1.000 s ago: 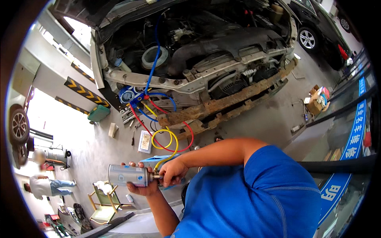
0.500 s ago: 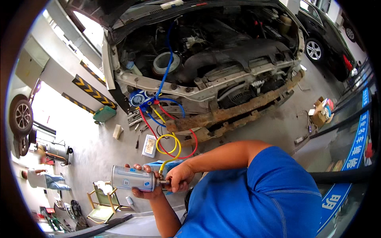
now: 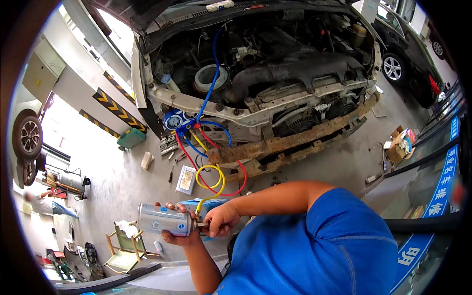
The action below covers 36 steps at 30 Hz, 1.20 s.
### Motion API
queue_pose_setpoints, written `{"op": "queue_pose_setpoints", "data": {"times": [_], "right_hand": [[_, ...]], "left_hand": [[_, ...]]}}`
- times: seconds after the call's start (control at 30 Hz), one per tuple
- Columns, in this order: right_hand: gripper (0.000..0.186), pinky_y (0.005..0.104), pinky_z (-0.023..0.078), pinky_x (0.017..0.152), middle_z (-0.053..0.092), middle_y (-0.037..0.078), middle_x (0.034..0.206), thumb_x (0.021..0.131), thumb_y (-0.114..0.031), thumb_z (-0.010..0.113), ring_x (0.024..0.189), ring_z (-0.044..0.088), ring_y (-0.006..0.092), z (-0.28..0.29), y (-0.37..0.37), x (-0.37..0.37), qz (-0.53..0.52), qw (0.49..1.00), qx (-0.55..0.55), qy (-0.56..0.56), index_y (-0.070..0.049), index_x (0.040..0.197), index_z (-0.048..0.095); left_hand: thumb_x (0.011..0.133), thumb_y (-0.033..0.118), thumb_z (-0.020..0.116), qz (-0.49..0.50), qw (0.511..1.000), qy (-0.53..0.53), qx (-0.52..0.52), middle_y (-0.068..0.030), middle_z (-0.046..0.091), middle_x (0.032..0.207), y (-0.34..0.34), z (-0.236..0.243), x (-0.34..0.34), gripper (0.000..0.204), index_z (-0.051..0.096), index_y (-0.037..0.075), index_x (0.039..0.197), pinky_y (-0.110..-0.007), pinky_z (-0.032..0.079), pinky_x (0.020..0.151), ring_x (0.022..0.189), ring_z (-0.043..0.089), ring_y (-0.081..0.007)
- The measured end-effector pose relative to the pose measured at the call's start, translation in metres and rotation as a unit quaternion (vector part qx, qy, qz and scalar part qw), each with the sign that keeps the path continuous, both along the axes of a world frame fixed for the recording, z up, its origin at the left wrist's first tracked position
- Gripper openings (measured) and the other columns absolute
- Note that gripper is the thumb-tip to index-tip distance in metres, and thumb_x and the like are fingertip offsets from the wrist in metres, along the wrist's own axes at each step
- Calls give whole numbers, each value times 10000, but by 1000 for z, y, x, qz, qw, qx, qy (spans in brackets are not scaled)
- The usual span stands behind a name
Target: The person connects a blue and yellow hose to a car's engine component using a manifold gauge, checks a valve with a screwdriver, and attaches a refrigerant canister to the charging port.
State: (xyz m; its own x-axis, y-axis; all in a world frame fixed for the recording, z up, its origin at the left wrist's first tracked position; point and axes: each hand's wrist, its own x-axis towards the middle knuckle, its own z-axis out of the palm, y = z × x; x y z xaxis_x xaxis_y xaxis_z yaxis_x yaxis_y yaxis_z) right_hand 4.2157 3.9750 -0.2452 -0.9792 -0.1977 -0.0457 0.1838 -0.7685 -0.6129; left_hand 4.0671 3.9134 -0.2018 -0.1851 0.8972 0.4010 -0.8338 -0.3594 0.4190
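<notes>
A silver-grey can lies on its side in front of me, its top end toward the right. My left hand is wrapped round it near that end, fingers over the upper side and thumb below. At the can's top sits a small metal valve fitting, pinched in the closed fingers of my right hand; the fingers partly hide it. From the fitting a yellow hose rises, loops and runs to a blue manifold gauge set hung at the car's front corner.
Ahead stands a car with an open engine bay and a rusty bumper beam. A blue box is just behind the can. A white-rimmed tray, tools and a folding chair are at left. A cardboard box sits at right.
The view has shifted slightly, with the car sitting a little lower and to the right. Both hands keep their hold on the can and fitting. A distant person at left has changed posture.
</notes>
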Motion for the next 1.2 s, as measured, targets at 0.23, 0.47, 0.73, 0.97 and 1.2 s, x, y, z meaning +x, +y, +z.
{"op": "queue_pose_setpoints", "data": {"times": [0.23,0.47,0.73,0.97,1.2], "right_hand": [[469,410,498,789,617,136,994,819,-263,731,894,629,286,33,-11,18,-524,564,638,15,-38,1154,494],[393,224,414,536,603,43,757,941,-340,612,613,531,67,44,-19,-2,-392,890,224,-60,-53,1164,463],[467,369,492,724,635,119,832,891,-401,646,785,635,245,56,-12,-24,-420,738,527,-19,-28,1138,509],[366,375,496,660,632,139,788,854,-331,667,748,644,293,37,-17,-20,-499,614,607,-74,-19,1005,551],[283,259,408,547,526,-2,709,932,-332,594,618,491,85,35,-30,-35,-442,791,418,-64,-60,987,541]], "left_hand": [[877,409,649,165,971,-62,-163,-156,578,1115,1,3,-16,566,482,-9,1220,-438,558,799,1060,589,-290],[876,409,655,187,968,-62,-156,-166,574,1077,-1,10,-32,574,480,-41,1187,-429,570,777,991,593,-298],[851,463,651,194,965,-57,-164,-199,581,1080,-15,13,-43,632,430,12,1236,-454,572,745,918,626,-330],[871,492,599,231,952,-77,-183,-125,602,1095,-4,16,-16,582,491,38,1218,-473,552,777,1001,608,-307],[851,458,660,234,955,-60,-172,-125,550,1198,-19,3,-32,678,388,75,1339,-496,533,877,1116,577,-316]]}}
